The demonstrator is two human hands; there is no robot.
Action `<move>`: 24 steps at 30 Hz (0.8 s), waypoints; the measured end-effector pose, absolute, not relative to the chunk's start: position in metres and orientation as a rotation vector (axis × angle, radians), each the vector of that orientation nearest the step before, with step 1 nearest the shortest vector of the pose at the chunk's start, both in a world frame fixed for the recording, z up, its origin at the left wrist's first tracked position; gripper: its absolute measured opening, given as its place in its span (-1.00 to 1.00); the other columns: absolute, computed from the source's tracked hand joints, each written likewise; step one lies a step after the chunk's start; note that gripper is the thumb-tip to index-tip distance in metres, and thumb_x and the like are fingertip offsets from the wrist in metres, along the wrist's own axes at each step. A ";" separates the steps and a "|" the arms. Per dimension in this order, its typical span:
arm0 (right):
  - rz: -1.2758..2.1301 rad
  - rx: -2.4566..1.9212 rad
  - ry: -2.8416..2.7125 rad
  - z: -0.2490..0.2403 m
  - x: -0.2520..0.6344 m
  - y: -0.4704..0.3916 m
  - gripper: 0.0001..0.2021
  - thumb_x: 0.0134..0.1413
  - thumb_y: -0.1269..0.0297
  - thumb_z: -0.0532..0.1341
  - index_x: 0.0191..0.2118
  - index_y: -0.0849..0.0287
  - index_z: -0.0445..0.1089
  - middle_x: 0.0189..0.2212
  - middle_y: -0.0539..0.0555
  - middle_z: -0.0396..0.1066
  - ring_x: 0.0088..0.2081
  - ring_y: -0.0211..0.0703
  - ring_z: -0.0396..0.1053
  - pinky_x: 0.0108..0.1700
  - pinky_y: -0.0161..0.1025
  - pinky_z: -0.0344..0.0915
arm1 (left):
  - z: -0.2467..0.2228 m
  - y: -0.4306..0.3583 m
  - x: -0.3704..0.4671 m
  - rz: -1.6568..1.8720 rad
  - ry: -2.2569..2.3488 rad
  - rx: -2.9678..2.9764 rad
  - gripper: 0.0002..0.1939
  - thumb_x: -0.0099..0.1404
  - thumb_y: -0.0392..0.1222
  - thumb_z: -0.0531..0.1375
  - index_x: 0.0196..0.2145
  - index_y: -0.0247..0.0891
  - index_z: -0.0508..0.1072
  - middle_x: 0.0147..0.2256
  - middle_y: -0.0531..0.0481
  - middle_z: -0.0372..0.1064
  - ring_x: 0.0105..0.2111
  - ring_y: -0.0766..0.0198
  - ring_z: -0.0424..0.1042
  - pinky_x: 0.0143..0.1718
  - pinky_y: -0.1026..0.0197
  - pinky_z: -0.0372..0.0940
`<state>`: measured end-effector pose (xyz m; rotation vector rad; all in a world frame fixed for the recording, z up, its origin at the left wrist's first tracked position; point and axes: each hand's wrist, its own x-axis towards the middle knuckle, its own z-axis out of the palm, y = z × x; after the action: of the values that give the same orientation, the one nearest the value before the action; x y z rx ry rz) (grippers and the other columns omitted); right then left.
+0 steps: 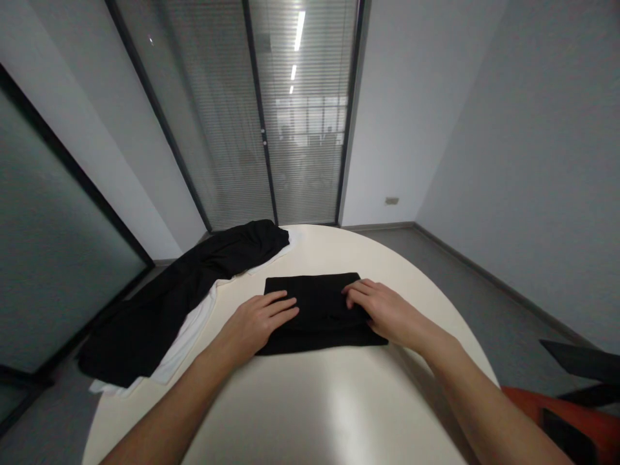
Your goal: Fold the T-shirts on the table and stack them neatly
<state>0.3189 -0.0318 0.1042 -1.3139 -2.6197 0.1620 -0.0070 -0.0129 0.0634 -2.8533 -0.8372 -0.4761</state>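
Observation:
A black garment (317, 310), folded into a flat rectangle, lies on the white table in front of me. Over its left side rests my left hand (261, 321), fingers stretched out across the cloth. My right hand (380, 310) is on the right side of the same cloth, its fingers slightly bent and lying on the surface near the far right corner. Neither hand grips the fabric, as far as I can see. What kind of garment it is does not show in its folded state.
Along the table's left edge lie a loose black garment (194, 278) and white cloth (186, 339) under it. The round white table (310, 400) has a curved far edge. An orange and black chair (566, 413) stands at the lower right. Glass panels with blinds (232, 116) stand beyond.

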 end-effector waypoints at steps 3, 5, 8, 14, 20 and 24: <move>0.336 -1.360 -2.661 0.100 0.321 -0.033 -0.54 -0.32 0.66 0.15 -0.19 0.15 0.38 -0.08 0.14 0.41 -0.03 0.02 0.36 -0.01 -0.10 0.30 | 0.064 -0.017 -0.006 -0.353 -0.844 -2.979 -0.35 0.17 -0.56 0.15 0.17 -0.11 0.42 0.25 -0.03 0.31 0.23 0.05 0.29 0.19 -0.07 0.29; 0.386 -1.372 -2.629 0.096 0.327 -0.034 -0.52 -0.34 0.66 0.16 -0.17 0.15 0.38 -0.08 0.14 0.38 -0.03 0.01 0.34 0.00 -0.11 0.29 | 0.067 -0.018 -0.008 -0.348 -0.899 -3.017 -0.28 0.08 -0.57 0.20 0.16 -0.09 0.41 0.27 -0.05 0.26 0.25 0.02 0.23 0.24 -0.10 0.21; 0.470 -1.396 -2.591 0.091 0.339 -0.035 -0.53 -0.32 0.64 0.20 -0.17 0.14 0.40 -0.06 0.13 0.36 -0.01 0.00 0.32 0.04 -0.11 0.28 | 0.076 -0.021 -0.010 -0.354 -0.985 -3.080 -0.30 0.05 -0.54 0.24 0.13 -0.05 0.45 0.20 -0.05 0.31 0.19 0.05 0.29 0.20 -0.06 0.25; 0.448 -1.390 -2.538 0.103 0.336 -0.038 -0.73 0.06 0.02 0.35 -0.25 0.11 0.51 -0.06 0.15 0.42 -0.01 0.06 0.37 0.08 0.01 0.30 | 0.083 -0.029 0.005 -0.547 -1.154 -3.068 -0.83 0.33 -0.11 0.23 -0.23 -0.18 0.59 -0.04 -0.10 0.44 -0.01 0.06 0.41 0.09 -0.10 0.33; 0.175 -1.433 -2.407 0.081 0.303 -0.029 -0.37 0.32 -0.12 0.08 0.39 0.00 0.13 0.44 0.18 -0.06 0.44 0.24 -0.18 0.37 0.28 -0.07 | 0.049 -0.027 0.022 -0.648 -1.262 -2.860 -0.38 0.41 -0.17 0.13 0.38 -0.10 0.13 0.44 -0.16 -0.17 0.42 -0.19 -0.21 0.32 -0.34 0.02; 0.405 -1.605 -2.486 0.061 0.304 -0.023 -0.25 0.27 -0.28 0.02 0.46 -0.10 -0.06 0.47 0.16 -0.20 0.45 0.37 -0.33 0.33 0.46 -0.15 | 0.037 -0.025 0.020 -0.463 -1.319 -2.954 -0.27 0.42 -0.10 0.13 0.44 0.02 -0.07 0.46 -0.13 -0.25 0.43 -0.23 -0.25 0.30 -0.40 0.00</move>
<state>0.3037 -0.0229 0.0612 -1.6047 -2.4859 0.4046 0.0202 -0.0251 0.0371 -2.9536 -1.3186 -0.4629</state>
